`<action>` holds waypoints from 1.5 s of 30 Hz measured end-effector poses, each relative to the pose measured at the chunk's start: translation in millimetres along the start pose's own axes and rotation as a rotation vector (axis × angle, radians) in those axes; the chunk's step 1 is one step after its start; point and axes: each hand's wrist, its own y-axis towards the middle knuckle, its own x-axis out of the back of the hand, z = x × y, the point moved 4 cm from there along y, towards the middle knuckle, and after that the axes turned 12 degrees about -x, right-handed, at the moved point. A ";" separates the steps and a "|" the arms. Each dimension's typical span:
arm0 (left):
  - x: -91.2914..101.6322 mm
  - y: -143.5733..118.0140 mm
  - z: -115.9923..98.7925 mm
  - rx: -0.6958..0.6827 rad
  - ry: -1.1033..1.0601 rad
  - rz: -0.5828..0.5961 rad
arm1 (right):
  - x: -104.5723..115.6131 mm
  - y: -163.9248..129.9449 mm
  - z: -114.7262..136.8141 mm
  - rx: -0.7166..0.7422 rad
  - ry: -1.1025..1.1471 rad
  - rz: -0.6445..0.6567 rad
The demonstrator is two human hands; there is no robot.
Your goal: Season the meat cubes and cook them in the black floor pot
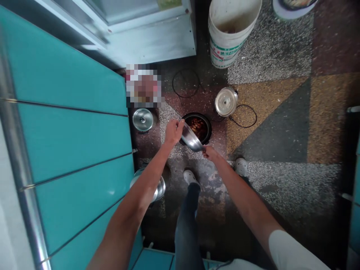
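- Steel bowl [191,138]: one, tilted, held over the floor just near of the dark pot; both hands grip its rim.
- Left hand [173,131]: fingers curled over the bowl's far-left rim; the fingertips are hidden behind the metal.
- Right hand [209,152]: pinches the bowl's near-right edge; mostly hidden by the bowl, so its finger spread cannot be told.
- Dark pot [198,127]: one, open, on the floor; brown contents, too small to identify; its near-left part is covered by the bowl.
- Lids [142,120]: two round metal tops, one left of the pot, one on a cooker [226,101] far right of it.
- Second basin [157,191]: one, near left, largely hidden by the left forearm.
- Bucket [229,33]: one, white, far; contents unclear.
- Shoes [189,176]: two, pale.
- Pixelated patch [144,86]: unreadable.
- Teal counter [70,142]: left, cut off by the frame.
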 end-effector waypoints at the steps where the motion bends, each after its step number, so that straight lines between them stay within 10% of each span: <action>1: 2.2 -2.8 3.5 0.024 0.001 0.002 | 0.9 -0.9 2.5 0.000 -0.010 -0.025; 14: 48.3 -74.6 23.2 0.284 0.087 0.053 | -8.0 -56.1 20.5 0.173 -0.191 -0.313; 23: 128.8 -183.0 -39.1 0.372 -0.230 0.053 | -22.1 -221.9 -36.4 0.580 -0.113 -0.587; 27: 143.7 -240.8 -104.8 0.265 -0.418 0.067 | 8.1 -328.1 -105.9 0.757 0.039 -0.686; 31: 115.8 -288.1 -178.2 0.215 -0.483 0.137 | 79.6 -426.8 -192.5 0.894 0.216 -0.622; 35: 48.2 -341.4 -290.3 0.095 -0.486 0.305 | 207.5 -529.9 -307.5 0.969 0.484 -0.736; 40: -53.5 -455.4 -478.7 -0.082 -0.525 0.547 | 380.2 -665.7 -513.8 1.029 1.070 -0.762; 45: -162.2 -589.9 -645.5 -0.175 -0.536 0.804 | 488.8 -759.2 -695.6 1.093 1.543 -0.576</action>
